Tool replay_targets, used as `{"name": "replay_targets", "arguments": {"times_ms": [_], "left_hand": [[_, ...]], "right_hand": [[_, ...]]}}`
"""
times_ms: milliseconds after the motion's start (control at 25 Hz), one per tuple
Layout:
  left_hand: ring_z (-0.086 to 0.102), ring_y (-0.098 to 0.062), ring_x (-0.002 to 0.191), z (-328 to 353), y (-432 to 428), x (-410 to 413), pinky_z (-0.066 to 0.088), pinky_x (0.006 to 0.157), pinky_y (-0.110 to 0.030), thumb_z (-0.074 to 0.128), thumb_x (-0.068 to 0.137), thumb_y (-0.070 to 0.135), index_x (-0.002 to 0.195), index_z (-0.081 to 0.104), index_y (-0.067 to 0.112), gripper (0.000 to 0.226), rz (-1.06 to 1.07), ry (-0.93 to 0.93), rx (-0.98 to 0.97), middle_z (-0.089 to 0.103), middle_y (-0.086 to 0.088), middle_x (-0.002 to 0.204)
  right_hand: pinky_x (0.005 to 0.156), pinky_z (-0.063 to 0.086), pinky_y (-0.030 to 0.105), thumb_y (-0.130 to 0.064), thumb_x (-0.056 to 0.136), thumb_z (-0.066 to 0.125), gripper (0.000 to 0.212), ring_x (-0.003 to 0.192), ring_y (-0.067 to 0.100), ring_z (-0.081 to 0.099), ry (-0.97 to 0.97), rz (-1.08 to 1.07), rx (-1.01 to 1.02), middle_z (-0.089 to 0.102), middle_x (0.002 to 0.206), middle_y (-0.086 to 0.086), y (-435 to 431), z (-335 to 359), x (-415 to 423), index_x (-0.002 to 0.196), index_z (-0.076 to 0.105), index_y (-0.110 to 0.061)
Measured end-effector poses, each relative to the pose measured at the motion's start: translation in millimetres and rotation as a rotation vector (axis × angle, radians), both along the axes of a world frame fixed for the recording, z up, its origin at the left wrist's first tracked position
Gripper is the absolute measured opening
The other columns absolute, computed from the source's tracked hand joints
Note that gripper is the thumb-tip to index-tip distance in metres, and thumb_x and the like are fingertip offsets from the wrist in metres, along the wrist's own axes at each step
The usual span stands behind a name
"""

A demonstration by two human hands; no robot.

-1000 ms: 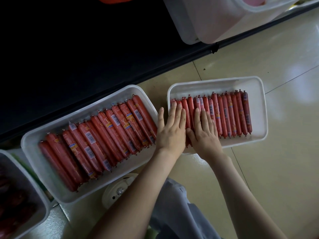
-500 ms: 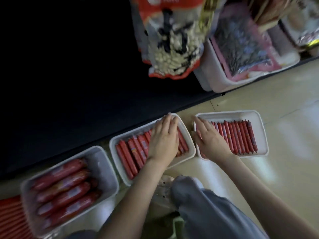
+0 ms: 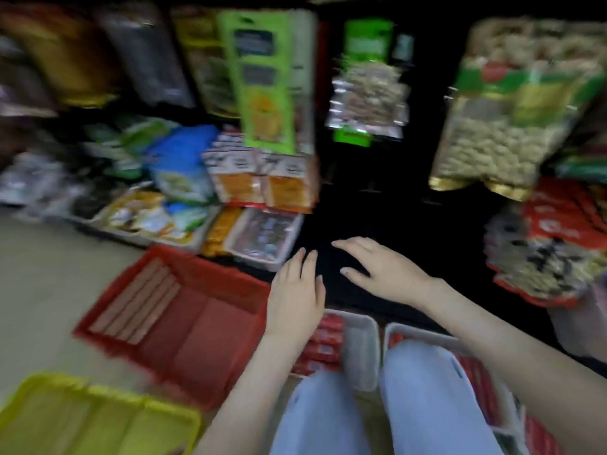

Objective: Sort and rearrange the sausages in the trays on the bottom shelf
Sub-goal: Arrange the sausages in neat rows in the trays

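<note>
Presently, both hands are reaching out at the centre of the view, over the dark bottom shelf [image 3: 410,231]; blur is hiding whether they are touching it.

Left hand [image 3: 295,290] — fingers lying straight and close together, pointing to 12 o'clock, holding nothing.

Right hand [image 3: 386,272] — fingers spreading loosely toward 10 o'clock, thumb apart, likewise gripping nothing.

Sausages [image 3: 323,344], red-wrapped, are lying in a white tray [image 3: 361,349] at 6 o'clock, just below the left wrist. A second white tray [image 3: 423,336] of red sausages is sitting beside it toward 5 o'clock, partly hidden by knees in pale blue trousers [image 3: 423,399].

A red basket [image 3: 197,323] is standing at 8 o'clock, a yellow basket [image 3: 82,418] at 7 o'clock.

Snack packets are hanging, blurred, from 10 to 2 o'clock: a green packet [image 3: 262,80] at 12, a bag of nuts [image 3: 505,133] at 2.
</note>
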State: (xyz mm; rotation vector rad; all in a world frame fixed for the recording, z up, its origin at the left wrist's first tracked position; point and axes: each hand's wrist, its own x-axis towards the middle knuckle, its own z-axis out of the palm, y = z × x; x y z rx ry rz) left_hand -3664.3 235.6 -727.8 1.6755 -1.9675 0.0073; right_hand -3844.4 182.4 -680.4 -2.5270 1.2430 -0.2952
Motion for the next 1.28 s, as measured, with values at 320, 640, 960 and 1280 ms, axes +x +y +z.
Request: {"name": "replay_targets", "arguments": {"times_ms": [320,640,960,1280], "left_hand": [[0.062,-0.037,0.104,4,160,211,0.054,0.086,-0.043,0.040,0.088,0.026,0.124,0.058,-0.001,0.048,0.582,-0.002,0.038,0.061,-0.021,0.121],[0.065,-0.039,0.099,-85,240,250,0.056,0.075,-0.044,0.044,0.083,0.027,0.121,0.060,-0.001,0.049,0.928,0.024,0.383,0.062,-0.024,0.120],[0.053,-0.047,0.117,-239,314,285,0.048,0.095,-0.049,0.056,0.087,0.024,0.138,0.046,0.002,0.057,1.234,0.272,0.729,0.045,-0.034,0.136],[0.016,-0.039,0.143,-402,320,317,0.021,0.115,-0.043,0.040,0.099,0.043,0.152,0.000,0.038,0.067,1.196,0.499,1.094,0.007,-0.029,0.155]], "right_hand": [[0.108,0.033,0.033,-0.036,0.096,0.049,0.055,0.133,0.018,0.038,-0.021,0.598,-0.064,0.043,0.143,0.004,59,9,287,0.145,0.033,-0.016],[0.103,0.036,0.038,-0.028,0.092,0.053,0.061,0.128,0.025,0.042,0.086,0.979,-0.004,0.045,0.139,0.008,87,-82,378,0.146,0.030,-0.011],[0.111,0.022,0.035,-0.031,0.094,0.049,0.076,0.141,0.024,0.023,0.266,1.100,0.113,0.025,0.153,0.009,179,-242,453,0.152,0.004,-0.012],[0.110,0.017,0.058,-0.055,0.093,0.042,0.086,0.147,0.022,-0.003,0.949,1.287,0.048,-0.013,0.160,0.000,220,-434,483,0.147,-0.021,-0.032]]}}
